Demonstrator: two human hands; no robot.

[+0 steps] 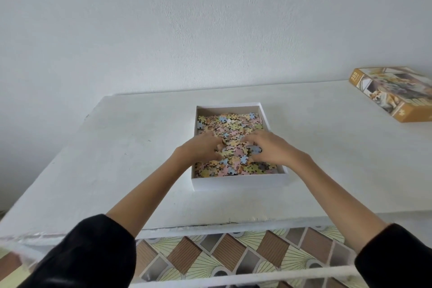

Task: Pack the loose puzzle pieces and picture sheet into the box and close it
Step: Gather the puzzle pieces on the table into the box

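Observation:
A white open box (pixel 238 181) stands in the middle of the white table, filled with many pastel puzzle pieces (pixel 230 124). Both my hands are inside it, resting on the heap. My left hand (pixel 201 148) has its fingers curled into the pieces at the box's left side. My right hand (pixel 268 147) does the same at the right, and the two hands cup a mound of pieces between them. The box lid (pixel 395 91), orange with a picture on top, lies at the far right of the table. No picture sheet is visible.
The white table (pixel 117 159) runs to a white wall behind. Its front edge is near me, with patterned floor tiles (pixel 233 252) below. A pale rail (pixel 210 278) crosses the bottom of the view.

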